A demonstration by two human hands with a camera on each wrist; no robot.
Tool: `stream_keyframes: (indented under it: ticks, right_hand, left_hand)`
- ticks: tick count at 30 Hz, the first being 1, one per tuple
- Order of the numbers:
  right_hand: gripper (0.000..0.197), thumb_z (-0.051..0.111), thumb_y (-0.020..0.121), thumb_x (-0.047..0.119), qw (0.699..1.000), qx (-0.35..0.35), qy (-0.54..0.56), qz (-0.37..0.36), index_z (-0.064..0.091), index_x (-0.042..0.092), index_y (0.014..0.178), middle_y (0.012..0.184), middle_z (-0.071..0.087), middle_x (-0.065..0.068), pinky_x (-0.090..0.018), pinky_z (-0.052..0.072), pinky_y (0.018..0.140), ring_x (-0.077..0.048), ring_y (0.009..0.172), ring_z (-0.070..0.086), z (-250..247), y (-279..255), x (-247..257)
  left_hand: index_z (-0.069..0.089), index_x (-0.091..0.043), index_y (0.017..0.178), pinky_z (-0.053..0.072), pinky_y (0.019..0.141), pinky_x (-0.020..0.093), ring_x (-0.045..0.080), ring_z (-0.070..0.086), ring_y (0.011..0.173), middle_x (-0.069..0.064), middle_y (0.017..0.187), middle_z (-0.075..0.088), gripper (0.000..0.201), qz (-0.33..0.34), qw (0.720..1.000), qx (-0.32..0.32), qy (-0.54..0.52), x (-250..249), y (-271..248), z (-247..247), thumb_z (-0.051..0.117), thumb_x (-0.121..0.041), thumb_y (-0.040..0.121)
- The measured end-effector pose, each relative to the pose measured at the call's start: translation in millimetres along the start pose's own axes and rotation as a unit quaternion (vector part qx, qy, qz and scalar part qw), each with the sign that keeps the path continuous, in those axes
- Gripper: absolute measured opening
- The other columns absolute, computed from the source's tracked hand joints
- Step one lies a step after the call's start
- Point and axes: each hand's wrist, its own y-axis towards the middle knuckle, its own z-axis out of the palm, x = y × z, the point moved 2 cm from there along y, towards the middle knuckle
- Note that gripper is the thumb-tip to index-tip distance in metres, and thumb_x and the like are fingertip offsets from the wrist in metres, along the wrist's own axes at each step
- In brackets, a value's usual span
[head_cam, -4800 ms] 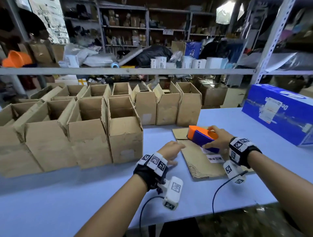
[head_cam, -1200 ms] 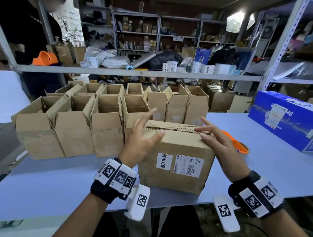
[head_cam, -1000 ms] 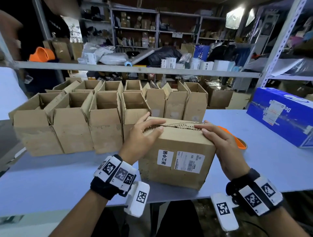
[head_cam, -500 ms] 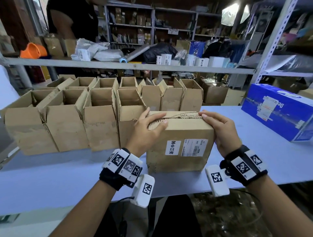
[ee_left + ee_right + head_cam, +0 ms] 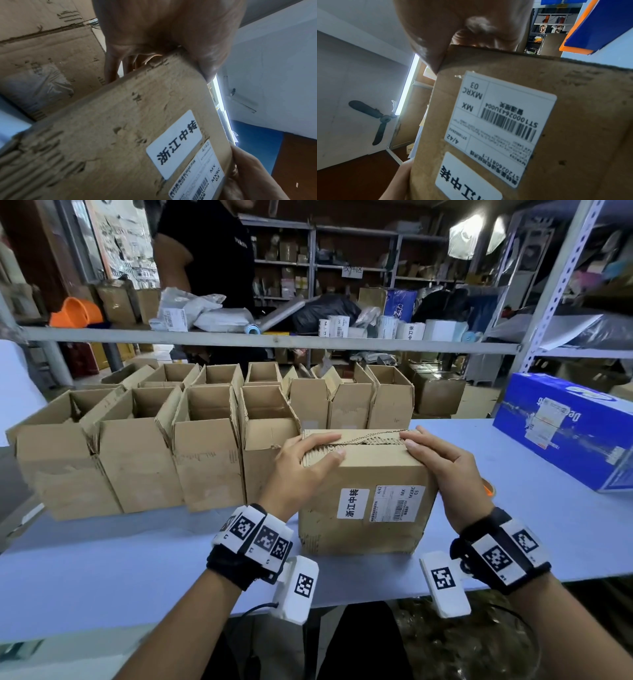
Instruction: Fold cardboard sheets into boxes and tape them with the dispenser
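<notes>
A brown cardboard box [image 5: 363,491] with white labels stands on the blue table [image 5: 102,570] in front of me. My left hand [image 5: 327,445] lies over its top left corner, fingers on the far flap and thumb on the near one. My right hand [image 5: 416,445] presses the top right corner with straight fingers. The flaps meet in a rough seam with no tape showing. The orange and blue tape dispenser [image 5: 488,491] sits behind my right wrist, mostly hidden. The wrist views show the left palm [image 5: 163,33] and right palm [image 5: 462,27] against the box [image 5: 120,135] [image 5: 556,108], beside the dispenser [image 5: 599,27].
Several open folded boxes [image 5: 205,446] stand in rows to the left and behind. A large blue carton [image 5: 565,433] lies at the right. A metal shelf rail [image 5: 274,338] crosses above the table's far side. A person in a black shirt [image 5: 205,268] stands behind it.
The flat cardboard under the dispenser now stands as a closed box. Over the last second both hands settled onto the top flaps and pressed them down.
</notes>
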Motion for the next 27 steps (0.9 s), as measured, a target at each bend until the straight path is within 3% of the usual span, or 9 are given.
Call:
stream_keyframes:
  ticks: [3, 5, 7, 9, 11, 13, 16, 24, 27]
  right_hand:
    - [0.024, 0.071, 0.093, 0.032, 1.0, 0.03, -0.004, -0.003, 0.08, 0.025, 0.113, 0.137, 0.065, 0.006, -0.032, 0.04, 0.114, -0.003, 0.137, 0.05, -2.0, 3.3, 2.8]
    - [0.032, 0.061, 0.098, 0.043, 0.998, 0.059, 0.021, 0.017, 0.074, 0.028, 0.123, 0.133, 0.068, 0.006, -0.033, 0.051, 0.102, -0.012, 0.126, 0.062, -10.0, 13.0, 5.5]
    - [0.036, 0.049, 0.104, 0.048, 0.997, 0.039, 0.02, 0.06, 0.068, 0.031, 0.13, 0.128, 0.07, 0.005, -0.032, 0.056, 0.089, -0.018, 0.115, 0.069, -24.7, 31.6, 4.1]
    - [0.038, 0.049, 0.106, 0.042, 0.992, -0.011, -0.092, 0.085, 0.064, 0.023, 0.135, 0.131, 0.067, -0.002, -0.035, 0.051, 0.094, -0.024, 0.12, 0.064, -46.2, 55.3, -8.5]
    - [0.037, 0.056, 0.104, 0.035, 0.944, -0.02, -0.317, 0.084, 0.064, 0.018, 0.135, 0.132, 0.065, -0.01, -0.039, 0.046, 0.099, -0.029, 0.125, 0.059, -66.8, 76.4, -32.8]
    - [0.045, 0.059, 0.1, 0.04, 0.859, 0.02, -0.496, 0.124, 0.059, 0.019, 0.139, 0.139, 0.06, -0.015, -0.043, 0.046, 0.101, -0.034, 0.125, 0.057, -78.5, 88.8, -61.5]
    - [0.059, 0.064, 0.094, 0.049, 0.778, 0.05, -0.601, 0.177, 0.048, 0.022, 0.144, 0.141, 0.041, -0.016, -0.046, 0.053, 0.094, -0.042, 0.116, 0.058, -85.6, 96.0, -92.6]
    - [0.033, 0.06, 0.097, 0.029, 0.743, 0.037, -0.655, 0.135, 0.042, 0.017, 0.122, 0.102, 0.064, -0.016, -0.042, 0.057, 0.073, -0.036, 0.087, 0.064, -87.5, 109.5, -111.1]
    - [0.029, 0.058, 0.097, 0.023, 0.735, 0.047, -0.661, 0.141, 0.049, 0.016, 0.124, 0.109, 0.065, -0.016, -0.039, 0.054, 0.076, -0.035, 0.094, 0.063, -84.8, 114.3, -99.5]
  left_hand:
    - [0.073, -0.044, 0.109, 0.04, 0.112, 0.032, 0.002, 0.052, 0.12, -0.008, 0.125, 0.057, 0.037, -0.007, 1.0, -0.009, -0.015, 0.3, -0.1, 0.1, 0.068, -0.051, 0.073]
    - [0.073, -0.045, 0.108, 0.042, 0.11, 0.035, 0.004, 0.054, 0.119, -0.008, 0.124, 0.057, 0.037, -0.011, 1.0, -0.012, -0.021, 0.6, 0.2, 0.4, 0.068, -0.052, 0.072]
    - [0.073, -0.047, 0.106, 0.043, 0.11, 0.036, 0.003, 0.053, 0.118, -0.01, 0.123, 0.056, 0.035, -0.013, 1.0, -0.014, -0.022, 1.5, 0.5, 0.5, 0.068, -0.054, 0.072]
    - [0.072, -0.049, 0.105, 0.043, 0.109, 0.035, 0.001, 0.053, 0.117, -0.011, 0.122, 0.056, 0.034, -0.013, 1.0, -0.017, -0.019, 2.6, 0.7, 0.7, 0.068, -0.055, 0.072]
    - [0.072, -0.05, 0.104, 0.043, 0.109, 0.034, -0.001, 0.053, 0.116, -0.012, 0.121, 0.057, 0.034, -0.011, 1.0, -0.018, -0.018, 3.1, 0.7, 1.4, 0.067, -0.055, 0.071]
    - [0.071, -0.05, 0.104, 0.043, 0.109, 0.035, 0.0, 0.053, 0.117, -0.012, 0.122, 0.057, 0.034, -0.008, 1.0, -0.018, -0.016, 3.2, 0.8, 1.8, 0.067, -0.056, 0.071]
    - [0.072, -0.049, 0.105, 0.043, 0.109, 0.035, 0.002, 0.053, 0.117, -0.011, 0.122, 0.057, 0.033, -0.007, 1.0, -0.023, -0.015, 3.8, 0.9, 1.8, 0.067, -0.055, 0.072]
    - [0.07, -0.052, 0.105, 0.044, 0.107, 0.037, 0.003, 0.054, 0.116, -0.013, 0.121, 0.056, 0.034, -0.009, 1.0, -0.024, -0.009, 4.3, 0.4, 1.8, 0.065, -0.058, 0.072]
    - [0.07, -0.053, 0.104, 0.044, 0.108, 0.037, 0.002, 0.053, 0.117, -0.014, 0.122, 0.056, 0.033, -0.012, 1.0, -0.023, -0.01, 3.9, -0.8, 2.1, 0.065, -0.059, 0.072]
